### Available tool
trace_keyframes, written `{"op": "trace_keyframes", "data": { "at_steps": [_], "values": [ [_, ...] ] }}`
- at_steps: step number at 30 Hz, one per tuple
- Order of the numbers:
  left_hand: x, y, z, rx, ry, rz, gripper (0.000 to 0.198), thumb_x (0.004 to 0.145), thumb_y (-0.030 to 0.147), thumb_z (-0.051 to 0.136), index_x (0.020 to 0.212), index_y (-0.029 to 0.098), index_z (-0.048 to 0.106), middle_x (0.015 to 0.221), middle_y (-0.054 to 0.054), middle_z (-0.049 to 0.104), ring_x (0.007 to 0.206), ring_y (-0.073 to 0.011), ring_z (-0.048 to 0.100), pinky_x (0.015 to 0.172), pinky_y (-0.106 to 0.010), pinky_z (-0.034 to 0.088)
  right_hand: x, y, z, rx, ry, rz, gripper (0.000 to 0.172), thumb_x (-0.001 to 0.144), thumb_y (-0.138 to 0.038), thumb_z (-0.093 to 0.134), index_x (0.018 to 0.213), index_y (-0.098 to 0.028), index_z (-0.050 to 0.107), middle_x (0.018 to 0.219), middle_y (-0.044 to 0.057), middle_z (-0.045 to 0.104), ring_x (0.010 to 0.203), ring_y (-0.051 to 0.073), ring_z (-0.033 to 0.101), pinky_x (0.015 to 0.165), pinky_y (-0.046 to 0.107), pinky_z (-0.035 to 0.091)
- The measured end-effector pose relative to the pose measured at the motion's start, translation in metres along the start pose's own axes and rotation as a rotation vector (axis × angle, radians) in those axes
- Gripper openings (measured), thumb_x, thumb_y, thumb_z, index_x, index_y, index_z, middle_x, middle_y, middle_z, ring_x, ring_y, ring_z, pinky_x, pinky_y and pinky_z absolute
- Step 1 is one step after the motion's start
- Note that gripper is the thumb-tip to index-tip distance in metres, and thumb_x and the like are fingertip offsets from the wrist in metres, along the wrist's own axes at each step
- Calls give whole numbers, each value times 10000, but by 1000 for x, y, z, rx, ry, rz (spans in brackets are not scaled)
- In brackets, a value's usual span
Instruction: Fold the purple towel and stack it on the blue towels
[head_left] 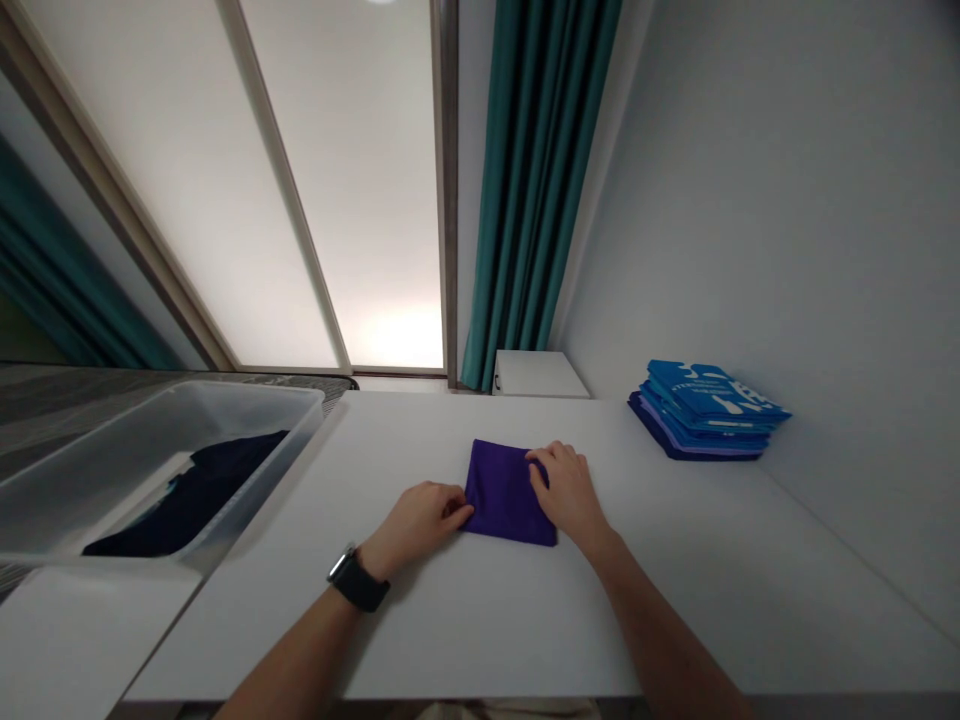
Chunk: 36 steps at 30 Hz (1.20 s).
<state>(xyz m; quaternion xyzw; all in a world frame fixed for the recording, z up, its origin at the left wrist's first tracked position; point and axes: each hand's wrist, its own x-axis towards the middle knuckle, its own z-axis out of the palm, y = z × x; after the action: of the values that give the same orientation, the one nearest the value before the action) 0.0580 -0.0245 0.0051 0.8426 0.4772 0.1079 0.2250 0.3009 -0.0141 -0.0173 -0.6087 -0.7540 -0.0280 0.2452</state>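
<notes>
Purple folded cloth (pixel 508 492) lies on the table (pixel 480 620), left hand (pixel 420 520) pinching its edge, right hand (pixel 566 490) flat on it, clear bin (pixel 247 400) of dark clothes (pixel 191 495) far left.

White table (pixel 465 620) carries a folded purple cloth (pixel 504 492) near its middle, w/ both hands on it. Stack of folded blue cloths (pixel 705 410) sits at far right by the wall. Clear plastic bin (pixel 247 400) w/ dark fabric (pixel 195 492) sits at the left edge.

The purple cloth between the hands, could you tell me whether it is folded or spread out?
Folded: the purple cloth lies as a small compact square on the white table, left hand at its edge, right hand on top.
</notes>
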Motion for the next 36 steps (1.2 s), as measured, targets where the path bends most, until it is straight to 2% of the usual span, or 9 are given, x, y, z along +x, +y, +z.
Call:
{"op": "trace_keyframes", "data": {
  "at_steps": [3,4,8,10,13,16,23,32,36],
  "values": [
    [-2,7,5,-164,-125,138,348,942,346,425,777,192,690,643,19,632,553,-113,517,544,-221,355,-5,-12,-4,-65,-49,-75,235,921,-210,450,1055,-205,643,993,91,626,956,248,530,844,395,374],
    [-1,7,6,-169,-76,141,345,949,344,412,828,195,700,661,16,636,568,-118,527,561,-223,377,-7,-16,-4,-69,-70,-99,250,920,-215,451,1086,-201,637,1011,101,626,967,254,530,853,403,379],
    [4,-7,10,-35,312,89,316,942,278,411,1165,210,625,890,-39,663,807,-181,604,797,-296,460,-14,-23,-1,28,-138,-193,352,935,-263,433,1249,-199,578,1210,145,584,1128,283,507,941,440,400],
    [7,-16,14,-9,360,130,372,938,248,406,1278,214,552,1060,-75,641,953,-202,595,894,-332,454,-18,-24,4,75,-181,-226,411,945,-311,424,1329,-206,522,1345,142,518,1246,289,449,1020,462,373],
    [11,-24,20,64,307,198,452,934,230,421,1383,248,463,1281,-86,569,1125,-226,531,961,-377,425,-23,-27,12,65,-248,-228,521,935,-400,443,1415,-198,438,1457,137,433,1350,297,359,1099,488,302],
    [13,-25,25,154,234,206,490,929,223,445,1414,288,430,1364,-53,541,1196,-243,477,987,-417,387,-26,-29,16,35,-297,-214,601,921,-439,459,1457,-178,379,1512,140,365,1400,294,295,1143,492,237],
    [17,-26,27,178,205,205,488,939,215,414,1425,254,424,1392,-49,535,1206,-243,454,1008,-429,351,-33,-32,7,26,-331,-249,584,965,-410,356,1485,-145,322,1552,124,284,1433,260,236,1173,484,172],
    [18,-29,31,162,218,220,494,940,207,411,1432,243,412,1393,-57,535,1222,-235,455,1019,-420,350,-48,-37,6,35,-328,-264,718,876,-468,530,1494,-177,309,1566,106,242,1448,287,178,1177,516,107],
    [19,-30,30,113,253,205,443,980,249,359,1417,234,428,1355,-63,565,1201,-218,485,1002,-407,373,-41,-29,0,93,-375,-261,606,962,-464,372,1503,-205,285,1565,81,253,1450,245,184,1173,504,145]
  ]
}}
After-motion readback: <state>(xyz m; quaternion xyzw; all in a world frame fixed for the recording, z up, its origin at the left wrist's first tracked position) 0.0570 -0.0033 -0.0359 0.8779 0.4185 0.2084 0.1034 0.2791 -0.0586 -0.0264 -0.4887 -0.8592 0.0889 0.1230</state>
